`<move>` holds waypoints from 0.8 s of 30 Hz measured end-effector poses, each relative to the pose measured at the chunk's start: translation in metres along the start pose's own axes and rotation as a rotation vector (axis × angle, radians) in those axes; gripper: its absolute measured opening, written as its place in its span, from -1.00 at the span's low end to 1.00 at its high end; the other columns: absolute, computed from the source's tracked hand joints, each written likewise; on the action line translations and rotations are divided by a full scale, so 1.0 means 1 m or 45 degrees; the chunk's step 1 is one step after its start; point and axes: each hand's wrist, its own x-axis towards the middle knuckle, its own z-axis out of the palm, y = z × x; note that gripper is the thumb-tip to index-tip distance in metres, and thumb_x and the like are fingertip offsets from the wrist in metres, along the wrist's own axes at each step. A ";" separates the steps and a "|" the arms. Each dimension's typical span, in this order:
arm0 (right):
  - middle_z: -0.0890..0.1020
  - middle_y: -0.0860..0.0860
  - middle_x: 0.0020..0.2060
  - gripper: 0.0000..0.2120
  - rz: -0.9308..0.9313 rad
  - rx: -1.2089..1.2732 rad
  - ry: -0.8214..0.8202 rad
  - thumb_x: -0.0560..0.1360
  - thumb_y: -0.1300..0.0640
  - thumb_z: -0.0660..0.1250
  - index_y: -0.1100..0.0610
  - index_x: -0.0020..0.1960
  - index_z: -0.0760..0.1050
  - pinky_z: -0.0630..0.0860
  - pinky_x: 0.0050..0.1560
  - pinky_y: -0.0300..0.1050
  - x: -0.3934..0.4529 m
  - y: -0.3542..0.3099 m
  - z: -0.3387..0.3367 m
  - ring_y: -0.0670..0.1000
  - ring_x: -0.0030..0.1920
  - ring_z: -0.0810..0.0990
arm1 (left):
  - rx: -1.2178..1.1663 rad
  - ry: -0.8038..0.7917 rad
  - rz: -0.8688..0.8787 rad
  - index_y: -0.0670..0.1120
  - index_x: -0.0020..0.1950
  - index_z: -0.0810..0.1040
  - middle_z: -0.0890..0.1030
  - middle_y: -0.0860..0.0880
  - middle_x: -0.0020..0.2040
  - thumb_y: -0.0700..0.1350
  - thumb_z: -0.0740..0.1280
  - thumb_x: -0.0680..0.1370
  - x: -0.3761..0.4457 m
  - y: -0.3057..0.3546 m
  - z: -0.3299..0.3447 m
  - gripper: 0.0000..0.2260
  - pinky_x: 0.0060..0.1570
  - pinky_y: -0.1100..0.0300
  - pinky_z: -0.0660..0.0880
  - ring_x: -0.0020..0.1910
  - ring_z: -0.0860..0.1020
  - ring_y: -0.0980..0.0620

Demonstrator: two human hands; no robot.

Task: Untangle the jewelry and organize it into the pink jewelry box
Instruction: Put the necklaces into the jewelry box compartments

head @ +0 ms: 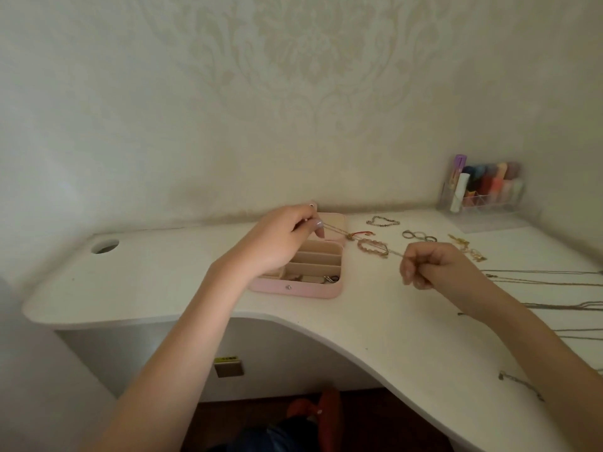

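Both hands are pinching one thin gold chain, stretched taut across the centre of the frame. The left hand holds one end between thumb and fingertips above the back of the pink box. The right hand holds the other end, fingers curled in, right of centre above the white desk. A small pendant and a red thread hang from the chain near its middle, just behind the box's right corner.

The box sits open at centre frame, with a few small pieces in its front compartments; the ribbed rows behind appear empty. A beaded bracelet, a dark bracelet and several rings lie loose to its right. Long chains trail off the right edge.

Risks, as judged:
- Pulling harder may tighten the knot at the red thread, or snap a fine link.
- The hanging pendant may snag the beaded bracelet below and drag it.
- A slipped pinch would drop the chain onto the loose pieces, tangling it again.
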 end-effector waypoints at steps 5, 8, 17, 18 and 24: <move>0.32 0.04 -0.55 -0.61 0.174 0.451 0.238 0.27 0.59 -0.15 0.16 -0.41 0.22 0.12 -0.61 -0.30 0.002 -0.003 -0.010 -0.07 -0.55 0.21 | -0.034 -0.127 -0.073 0.04 -0.23 0.56 0.51 -0.06 -0.34 -0.16 0.23 0.58 0.000 -0.025 0.001 -0.77 -0.26 0.10 0.34 -0.33 0.43 -0.03; 0.31 0.02 -0.54 -0.62 0.185 0.466 0.295 0.30 0.58 -0.15 0.16 -0.39 0.20 0.12 -0.60 -0.30 0.002 -0.003 -0.013 -0.08 -0.55 0.21 | -0.134 -0.145 -0.112 -0.08 -0.17 0.61 0.58 0.06 -0.34 -0.20 0.30 0.54 -0.002 -0.031 0.008 -0.86 -0.21 0.26 0.39 -0.32 0.51 0.14; 0.35 0.05 -0.53 -0.61 0.217 0.268 0.296 0.30 0.59 -0.11 0.18 -0.40 0.30 0.19 -0.56 -0.27 0.001 -0.003 -0.015 -0.05 -0.52 0.26 | -0.068 -0.166 -0.228 -0.03 -0.17 0.67 0.67 0.00 -0.12 -0.09 0.37 0.50 -0.007 -0.043 0.022 -0.90 0.02 0.12 0.45 -0.06 0.59 0.02; 0.37 0.06 -0.52 -0.61 0.218 0.190 0.282 0.30 0.59 -0.09 0.20 -0.40 0.32 0.21 -0.55 -0.26 0.001 -0.003 -0.014 -0.04 -0.52 0.27 | -0.048 -0.151 -0.228 -0.05 -0.17 0.67 0.67 0.00 -0.12 -0.11 0.37 0.50 -0.008 -0.044 0.022 -0.90 0.02 0.13 0.44 -0.05 0.58 0.02; 0.41 0.05 -0.55 -0.60 0.190 0.006 0.173 0.31 0.58 -0.06 0.20 -0.42 0.39 0.26 -0.52 -0.25 0.006 -0.007 0.002 -0.03 -0.52 0.31 | 0.108 -0.124 -0.253 -0.04 -0.18 0.67 0.65 0.01 -0.11 -0.12 0.39 0.48 -0.018 -0.058 0.010 -0.92 0.01 0.14 0.45 -0.05 0.56 0.05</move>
